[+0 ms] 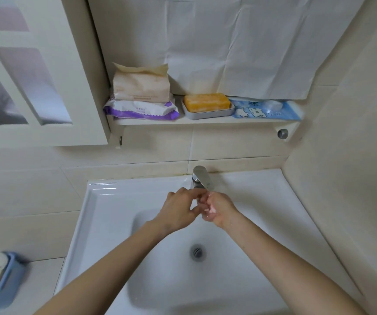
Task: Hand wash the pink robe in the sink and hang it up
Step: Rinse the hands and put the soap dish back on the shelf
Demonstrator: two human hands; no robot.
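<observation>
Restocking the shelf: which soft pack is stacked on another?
The beige pack, lying on the purple-and-white pack; the blue pack lies apart, alone.

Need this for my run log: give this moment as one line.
left hand and right hand: touching, under tap | sink: holds no cloth | robe: not in view | soap: in dish on shelf

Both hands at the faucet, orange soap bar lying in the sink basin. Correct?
No. Head view shows the orange soap bar in its dish on the shelf, not the basin. The left hand and right hand are at the faucet.
</observation>
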